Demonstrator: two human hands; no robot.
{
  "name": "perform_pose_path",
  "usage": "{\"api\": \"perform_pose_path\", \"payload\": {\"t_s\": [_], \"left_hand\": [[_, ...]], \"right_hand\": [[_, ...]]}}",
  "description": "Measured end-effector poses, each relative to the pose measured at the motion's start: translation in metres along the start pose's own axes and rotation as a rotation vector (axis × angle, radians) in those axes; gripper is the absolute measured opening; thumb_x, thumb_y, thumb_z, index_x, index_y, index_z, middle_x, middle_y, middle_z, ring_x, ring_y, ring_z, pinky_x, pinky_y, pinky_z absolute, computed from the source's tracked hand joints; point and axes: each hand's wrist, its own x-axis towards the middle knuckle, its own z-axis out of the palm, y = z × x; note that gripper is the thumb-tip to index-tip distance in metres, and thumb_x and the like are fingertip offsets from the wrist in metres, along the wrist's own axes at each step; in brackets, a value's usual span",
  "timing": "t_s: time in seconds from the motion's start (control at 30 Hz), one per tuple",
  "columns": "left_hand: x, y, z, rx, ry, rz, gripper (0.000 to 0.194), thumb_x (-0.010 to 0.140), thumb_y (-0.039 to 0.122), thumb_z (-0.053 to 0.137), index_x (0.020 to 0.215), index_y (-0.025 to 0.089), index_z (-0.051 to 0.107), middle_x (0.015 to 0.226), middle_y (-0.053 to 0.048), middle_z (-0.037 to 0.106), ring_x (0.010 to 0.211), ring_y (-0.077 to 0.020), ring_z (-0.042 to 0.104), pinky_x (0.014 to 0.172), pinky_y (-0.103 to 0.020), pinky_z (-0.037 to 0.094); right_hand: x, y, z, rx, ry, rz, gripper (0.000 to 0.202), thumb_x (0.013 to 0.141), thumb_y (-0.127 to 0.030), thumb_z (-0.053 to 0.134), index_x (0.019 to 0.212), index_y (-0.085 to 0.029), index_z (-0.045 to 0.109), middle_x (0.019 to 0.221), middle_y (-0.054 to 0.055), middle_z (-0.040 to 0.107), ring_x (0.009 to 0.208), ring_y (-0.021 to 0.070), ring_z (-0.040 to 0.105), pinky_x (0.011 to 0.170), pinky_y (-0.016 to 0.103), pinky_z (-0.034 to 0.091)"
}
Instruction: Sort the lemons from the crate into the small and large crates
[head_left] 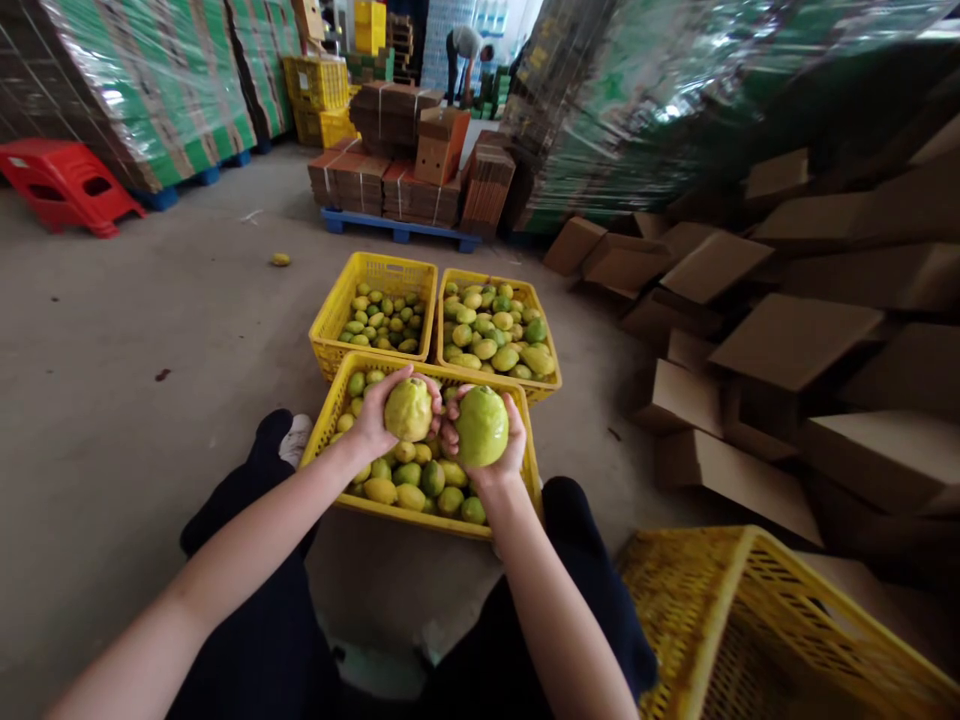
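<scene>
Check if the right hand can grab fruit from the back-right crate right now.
Probably not yet: the right hand already holds a green fruit, though the back-right crate is open-topped and just ahead.

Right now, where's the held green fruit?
In the head view, the green fruit is in the right hand, over the nearest fruit crate, right of the held yellow fruit.

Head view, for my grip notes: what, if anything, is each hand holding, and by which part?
The left hand holds a bumpy yellow fruit by its sides; the right hand, a smoother green fruit, likewise.
</scene>
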Motion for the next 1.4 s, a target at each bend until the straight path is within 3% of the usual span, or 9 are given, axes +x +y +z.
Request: {"api": "perform_pose_path", "payload": {"t_s": [0.13, 0.27, 0.53, 0.87, 1.03, 1.2, 1.4], "left_hand": [[0.000, -0.001, 0.002, -0.051, 0.032, -0.054, 0.039, 0.095, 0.038, 0.047, 0.069, 0.014, 0.063, 0.062, -0.005, 0.064, 0.049, -0.0161, 0.063, 0.043, -0.024, 0.050], [0.002, -0.003, 0.003, -0.092, 0.051, -0.081, 0.040, 0.094, 0.042, 0.047, 0.070, 0.014, 0.063, 0.062, -0.006, 0.064, 0.047, -0.0162, 0.062, 0.042, -0.025, 0.050], [0.004, -0.007, 0.003, -0.071, 0.075, -0.100, 0.046, 0.097, 0.041, 0.035, 0.071, 0.014, 0.063, 0.060, -0.007, 0.063, 0.045, -0.0176, 0.060, 0.039, -0.027, 0.048], [0.002, -0.007, 0.005, -0.081, 0.053, -0.131, 0.040, 0.094, 0.043, 0.042, 0.073, 0.015, 0.062, 0.060, -0.006, 0.062, 0.044, -0.0179, 0.060, 0.038, -0.026, 0.047], [0.000, -0.004, 0.009, -0.090, 0.069, -0.133, 0.040, 0.093, 0.042, 0.043, 0.073, 0.014, 0.062, 0.059, -0.007, 0.062, 0.046, -0.0190, 0.061, 0.040, -0.028, 0.049], [-0.004, 0.003, 0.016, -0.222, 0.164, -0.200, 0.042, 0.097, 0.038, 0.036, 0.078, 0.013, 0.063, 0.064, -0.006, 0.062, 0.048, -0.0169, 0.061, 0.041, -0.026, 0.050], [-0.002, 0.011, 0.014, -0.304, 0.254, -0.195, 0.037, 0.097, 0.036, 0.036, 0.082, 0.015, 0.063, 0.068, -0.005, 0.062, 0.053, -0.0153, 0.060, 0.043, -0.024, 0.051]], "right_hand": [[0.002, 0.004, -0.003, 0.189, 0.061, 0.122, 0.036, 0.078, -0.059, 0.058, 0.079, -0.023, 0.063, 0.060, -0.001, 0.057, 0.041, 0.0129, 0.045, 0.036, 0.026, 0.039], [0.003, 0.004, -0.005, 0.324, 0.099, 0.184, 0.029, 0.075, -0.052, 0.059, 0.077, -0.023, 0.063, 0.061, -0.001, 0.060, 0.041, 0.0121, 0.048, 0.035, 0.024, 0.039], [0.001, 0.003, -0.005, 0.246, 0.116, 0.160, 0.037, 0.078, -0.058, 0.054, 0.080, -0.022, 0.062, 0.063, 0.000, 0.060, 0.040, 0.0128, 0.048, 0.034, 0.025, 0.040], [-0.003, -0.003, -0.003, 0.296, 0.109, 0.180, 0.041, 0.078, -0.060, 0.052, 0.082, -0.021, 0.062, 0.064, 0.001, 0.060, 0.039, 0.0127, 0.042, 0.036, 0.027, 0.036], [-0.002, -0.007, -0.004, 0.246, 0.102, 0.185, 0.047, 0.082, -0.065, 0.048, 0.089, -0.022, 0.064, 0.074, 0.004, 0.064, 0.050, 0.0150, 0.051, 0.038, 0.026, 0.038], [0.002, -0.008, -0.011, 0.253, 0.229, 0.117, 0.041, 0.082, -0.062, 0.054, 0.086, -0.022, 0.064, 0.078, 0.007, 0.068, 0.075, 0.0231, 0.066, 0.046, 0.027, 0.047], [0.007, 0.000, -0.035, 0.291, 0.248, 0.203, 0.031, 0.081, -0.050, 0.052, 0.082, -0.022, 0.065, 0.072, 0.004, 0.066, 0.063, 0.0179, 0.062, 0.053, 0.030, 0.056]]}}
